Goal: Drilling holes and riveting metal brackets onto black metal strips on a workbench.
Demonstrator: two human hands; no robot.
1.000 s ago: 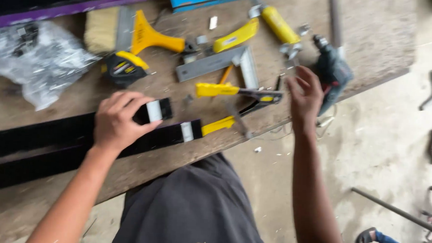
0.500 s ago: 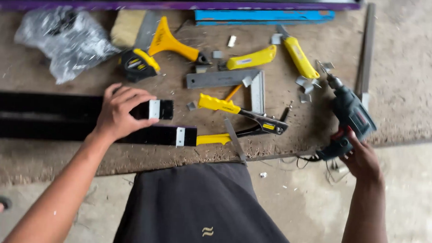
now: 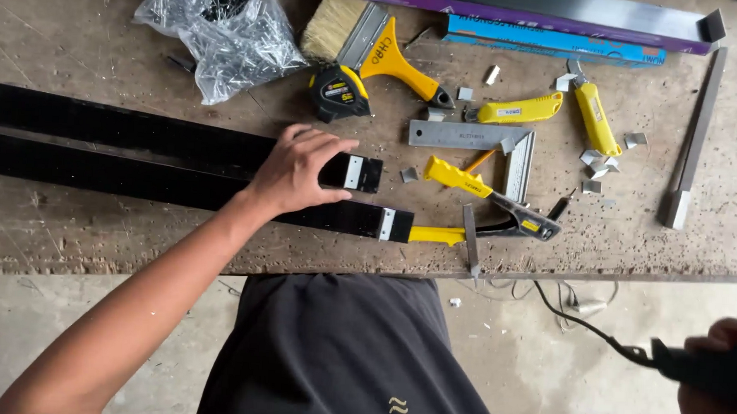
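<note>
My left hand [image 3: 298,170] lies flat on two long black metal bars [image 3: 122,151] that run along the workbench, pressing near their right ends, where each bar has a bare silver band. My right hand [image 3: 721,376] is off the bench at the lower right edge of the view, shut on the dark handle of a corded power drill [image 3: 701,368]; its black cord [image 3: 583,324] trails back toward the bench edge. Most of the drill is out of view.
On the worn bench [image 3: 69,235] lie a bag of nails [image 3: 219,27], a tape measure [image 3: 339,92], a yellow-handled brush [image 3: 367,45], a steel square [image 3: 479,141], yellow-handled snips [image 3: 493,204], two yellow knives [image 3: 555,112], metal offcuts and a grey bar [image 3: 694,138].
My right hand took the drill off the bench's right end and carried it down and away to the lower right. My left hand stayed on the black bars.
</note>
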